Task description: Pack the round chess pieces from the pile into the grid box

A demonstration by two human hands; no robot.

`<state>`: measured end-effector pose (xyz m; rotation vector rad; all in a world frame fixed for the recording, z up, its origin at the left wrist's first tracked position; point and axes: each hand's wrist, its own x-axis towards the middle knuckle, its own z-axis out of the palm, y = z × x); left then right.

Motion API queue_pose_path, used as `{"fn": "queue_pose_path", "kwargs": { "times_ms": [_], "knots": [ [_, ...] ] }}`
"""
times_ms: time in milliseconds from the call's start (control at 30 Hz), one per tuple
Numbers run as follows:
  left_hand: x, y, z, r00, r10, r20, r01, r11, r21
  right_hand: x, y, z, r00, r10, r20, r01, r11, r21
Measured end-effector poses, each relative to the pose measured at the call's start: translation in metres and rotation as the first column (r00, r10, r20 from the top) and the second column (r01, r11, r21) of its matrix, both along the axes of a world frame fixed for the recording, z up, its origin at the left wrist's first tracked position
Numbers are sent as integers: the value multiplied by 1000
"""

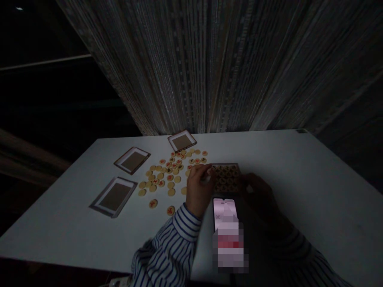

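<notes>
A shallow rectangular box [225,164] lies on the table, filled with rows of round Chinese chess pieces [226,179]. My left hand [201,189] is closed at the box's left edge, thumb and finger curled together there. At the opposite side my right hand [260,195], dark in shadow, has its fingertips bent against the right edge. Whether a single piece is also between the left fingers is hidden. Loose chess pieces [170,177], some with red characters and some blank side up, are scattered left of my left hand.
A lit phone [225,209] lies just below the box, between my forearms. Three flat framed boxes or lids rest on the white table [299,171]: one at the back [182,141], one at left [132,160], one nearer [113,197]. A striped curtain [206,79] hangs behind.
</notes>
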<state>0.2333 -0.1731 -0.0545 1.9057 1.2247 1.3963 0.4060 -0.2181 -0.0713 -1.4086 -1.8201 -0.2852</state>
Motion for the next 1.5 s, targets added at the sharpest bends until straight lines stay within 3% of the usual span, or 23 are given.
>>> {"fn": "queue_pose_path", "kwargs": {
  "times_ms": [233,433,700,900,1100,1333,1500],
  "knots": [
    [5,-7,-21,997,-51,59,56,995,-80,5,-2,4,999,6,-53,-7,1000,-18],
    [9,-12,-26,994,-107,36,112,973,-200,10,7,14,998,57,39,-58,998,39],
    [15,-17,-31,977,-169,129,203,923,-327,10,6,-6,994,63,86,-70,994,80],
    [18,-17,-30,947,-160,277,271,862,-428,10,0,-7,997,77,24,-78,997,21],
    [18,-16,-24,926,-110,361,302,789,-534,3,0,-8,976,217,31,-218,976,27],
    [16,-16,-29,890,-162,425,396,737,-547,5,-1,-14,965,262,15,-262,965,-3],
    [17,-17,-24,873,-151,464,420,717,-556,6,-2,-13,960,280,-16,-280,960,-9]
  ]
}}
